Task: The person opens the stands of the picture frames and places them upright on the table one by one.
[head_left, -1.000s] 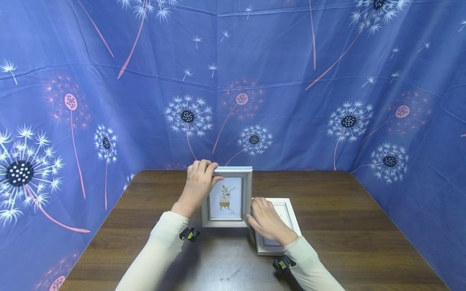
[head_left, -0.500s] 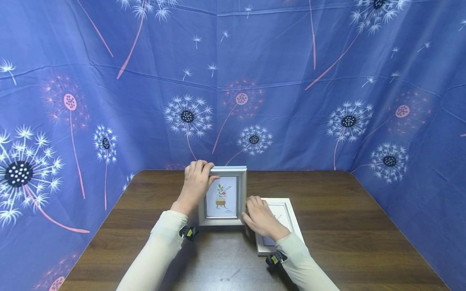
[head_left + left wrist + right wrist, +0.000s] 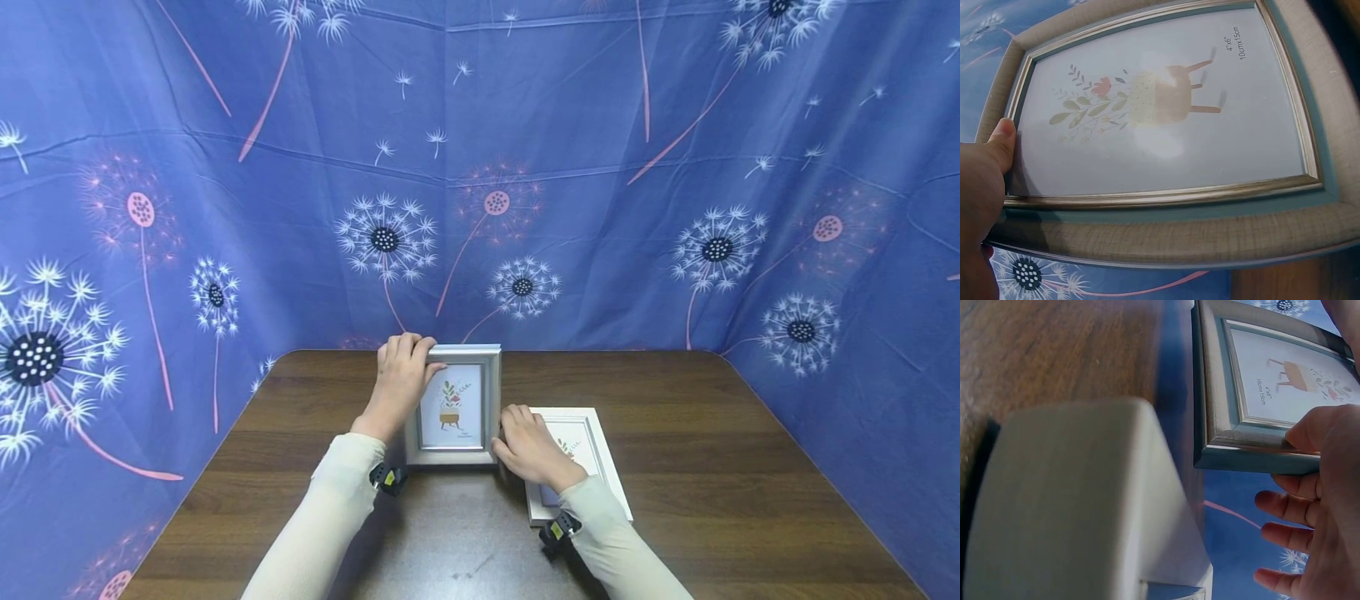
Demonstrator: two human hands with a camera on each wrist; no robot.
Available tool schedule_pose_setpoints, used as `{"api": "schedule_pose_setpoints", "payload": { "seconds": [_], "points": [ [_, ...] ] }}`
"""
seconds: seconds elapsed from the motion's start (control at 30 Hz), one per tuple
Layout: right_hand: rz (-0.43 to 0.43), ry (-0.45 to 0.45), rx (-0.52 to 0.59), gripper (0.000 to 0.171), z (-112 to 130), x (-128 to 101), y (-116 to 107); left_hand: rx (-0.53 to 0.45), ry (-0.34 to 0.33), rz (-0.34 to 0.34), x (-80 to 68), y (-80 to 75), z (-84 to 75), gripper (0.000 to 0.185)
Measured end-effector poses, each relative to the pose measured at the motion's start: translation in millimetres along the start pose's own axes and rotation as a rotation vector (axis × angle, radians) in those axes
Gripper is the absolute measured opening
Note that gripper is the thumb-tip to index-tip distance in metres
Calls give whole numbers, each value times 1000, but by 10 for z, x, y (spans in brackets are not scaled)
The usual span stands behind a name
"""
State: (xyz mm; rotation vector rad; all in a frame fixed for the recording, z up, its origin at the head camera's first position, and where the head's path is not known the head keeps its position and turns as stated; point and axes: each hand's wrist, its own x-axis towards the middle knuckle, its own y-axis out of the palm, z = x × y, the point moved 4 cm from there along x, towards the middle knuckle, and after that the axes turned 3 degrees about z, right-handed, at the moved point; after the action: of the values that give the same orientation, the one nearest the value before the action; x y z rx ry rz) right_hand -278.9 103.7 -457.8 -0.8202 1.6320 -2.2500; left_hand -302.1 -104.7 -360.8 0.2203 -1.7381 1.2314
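A grey-framed picture (image 3: 452,405), showing a small potted plant on a stand, is held upright near the middle of a dark wooden table (image 3: 712,467), its bottom edge on or just above the wood. Compared with a second ago, the frame has shifted to the person's left and turned slightly, so its front now looks narrower from the head view. This suggests it is being repositioned or angled, not lifted away.

The left hand (image 3: 399,379) grips the frame's upper left corner, fingers curled over the top edge and the thumb pressed against the front moulding; the left wrist view shows that thumb (image 3: 1002,136) resting on the frame's inner border. The right hand (image 3: 528,446) has followed the frame leftwards and holds its lower right corner, thumb (image 3: 1310,428) on the front edge. Its other fingers are spread loosely below the corner in the right wrist view, and whether they touch the back cannot be told.

Just to the right lies a second picture frame (image 3: 581,454), white, flat on the table, partly covered by the right hand and sleeve. It has not moved. Blue cloth printed with dandelion heads (image 3: 525,208) hangs behind and on both sides of the table.
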Motion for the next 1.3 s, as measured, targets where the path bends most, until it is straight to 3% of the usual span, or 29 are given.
{"api": "schedule_pose_setpoints", "payload": {
  "seconds": [0.6,1.3],
  "points": [
    [24,-3,3,22,80,61,107,0,-67,8,-113,66,95,40],
    [54,-21,1,21,225,125,206,-27,-135,24,-262,20,229,38]
  ]
}}
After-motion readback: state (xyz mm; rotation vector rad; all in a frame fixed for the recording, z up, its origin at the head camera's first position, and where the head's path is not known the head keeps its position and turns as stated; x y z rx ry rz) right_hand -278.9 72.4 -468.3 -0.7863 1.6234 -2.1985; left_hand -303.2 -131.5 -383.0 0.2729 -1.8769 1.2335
